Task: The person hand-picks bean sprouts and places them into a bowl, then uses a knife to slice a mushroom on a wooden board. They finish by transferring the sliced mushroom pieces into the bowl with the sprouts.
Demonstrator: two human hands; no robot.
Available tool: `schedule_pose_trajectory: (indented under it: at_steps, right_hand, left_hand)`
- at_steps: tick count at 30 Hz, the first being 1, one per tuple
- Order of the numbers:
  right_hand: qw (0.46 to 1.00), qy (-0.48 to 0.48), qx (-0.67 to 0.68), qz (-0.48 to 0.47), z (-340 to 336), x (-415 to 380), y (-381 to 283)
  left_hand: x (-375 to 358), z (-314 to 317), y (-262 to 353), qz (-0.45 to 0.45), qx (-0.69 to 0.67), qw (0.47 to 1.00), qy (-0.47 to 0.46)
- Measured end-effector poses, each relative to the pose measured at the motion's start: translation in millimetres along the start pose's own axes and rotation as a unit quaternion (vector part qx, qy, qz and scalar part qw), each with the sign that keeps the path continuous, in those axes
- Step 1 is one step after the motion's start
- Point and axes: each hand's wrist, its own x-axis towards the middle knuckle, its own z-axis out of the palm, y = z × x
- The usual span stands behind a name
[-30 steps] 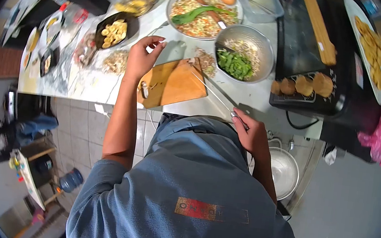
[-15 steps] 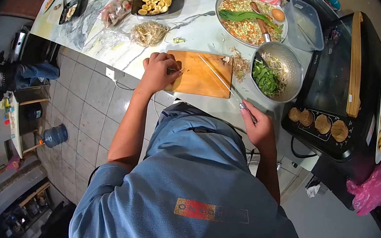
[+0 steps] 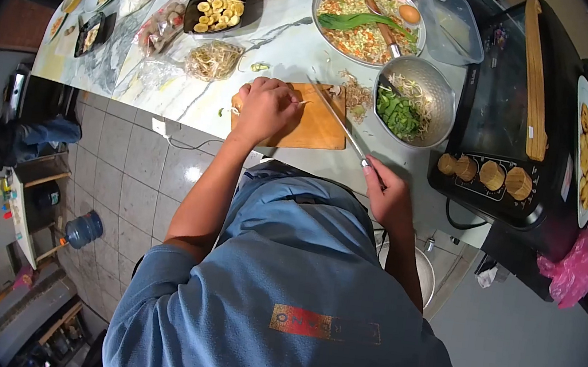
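My right hand (image 3: 387, 191) is closed around the handle of a long knife (image 3: 342, 121). The blade slants across the right part of a wooden cutting board (image 3: 315, 133), its tip near the board's far edge. Over the left part of the board, my left hand (image 3: 266, 110) has its fingers bent together. A small pale piece shows at the fingertips, too small to name. Little pale and green scraps lie by the board's left edge. Dry brownish peelings (image 3: 358, 94) are heaped at the board's far right corner.
A metal pot (image 3: 445, 103) holds leafy greens and bean sprouts. Behind it are a tray of chopped vegetables (image 3: 341, 41) with an egg and a plastic container (image 3: 463, 57). A black griddle (image 3: 492, 127) stands right. Bagged sprouts (image 3: 214, 60) and a bowl of banana slices (image 3: 253, 10) lie left.
My left hand has shifted right, further over the board. Small scraps now show at the board's left edge. The right hand still grips the knife, and the view has shifted slightly.
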Motion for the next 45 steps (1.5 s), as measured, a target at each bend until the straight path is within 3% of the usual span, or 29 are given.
schedule_pose_trajectory:
  at_steps: [7,29,35,44,45]
  right_hand:
    - [1.000,0.007,-0.008,0.024,15.5,-10.0,5.3]
    - [0.996,-0.001,-0.063,0.060,13.0,-13.1,-15.0]
    - [0.992,0.029,-0.118,-0.012,22.0,-14.7,-9.4]
    - [0.981,0.108,-0.162,-0.013,10.0,-18.5,2.7]
    - [0.983,0.095,-0.151,0.033,2.5,-20.0,-0.3]
  left_hand:
    - [5.3,14.8,7.5,-0.044,0.003,0.999,-0.018]
    - [9.4,14.4,4.3,-0.050,-0.018,0.998,-0.023]
    - [11.9,12.8,4.5,-0.051,-0.005,0.998,-0.034]
    - [11.1,10.3,3.9,-0.041,-0.007,0.999,-0.031]
    - [12.3,9.6,4.6,-0.040,-0.006,0.999,-0.031]
